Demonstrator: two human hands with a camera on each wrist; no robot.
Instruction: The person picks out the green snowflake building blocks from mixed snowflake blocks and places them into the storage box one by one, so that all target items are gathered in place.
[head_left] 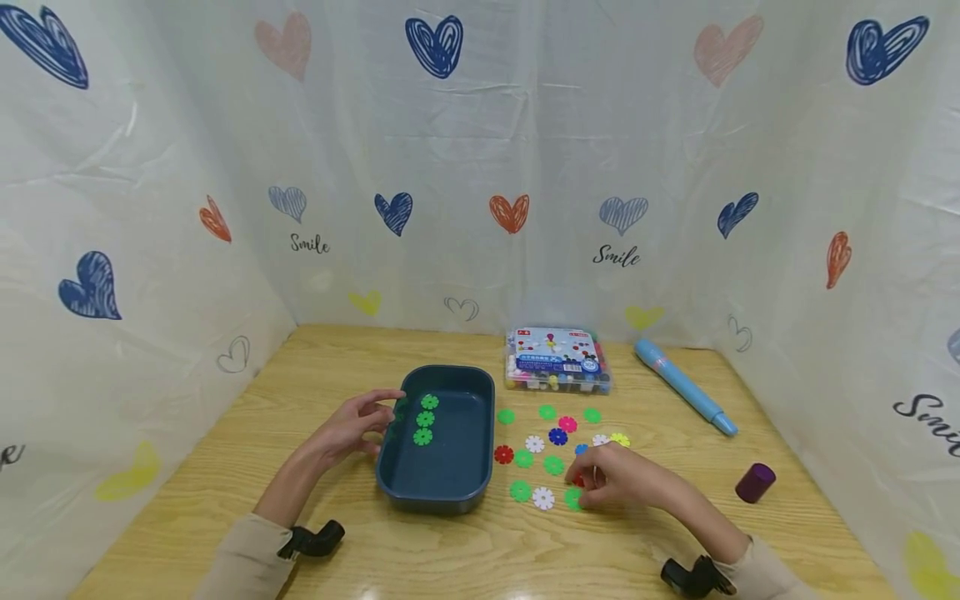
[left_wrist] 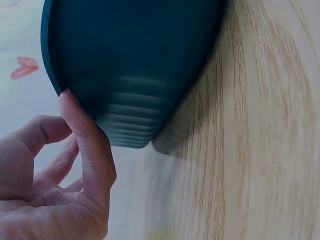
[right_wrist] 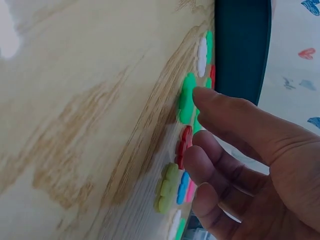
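Observation:
My left hand [head_left: 352,429] is at the left side of a dark blue tray [head_left: 442,500], one fingertip touching its rim in the left wrist view. Inside the tray, three green flower-shaped plastic discs [head_left: 425,418] lie in a column. To the tray's right my right hand [head_left: 622,477] reaches low over scattered discs, fingers bent and apart from the thumb. Its thumb tip is right at a green disc [right_wrist: 187,99], which lies near the table's front. Beside that one, a red disc [right_wrist: 184,147] is partly covered by the fingers in the head view.
More discs in green, white, red, pink, blue and yellow lie between tray and right hand, including a white disc [head_left: 543,498]. Behind them is a clear box [head_left: 558,361] of colored parts. A light blue pen-shaped object [head_left: 686,387] and purple cap [head_left: 755,482] lie right.

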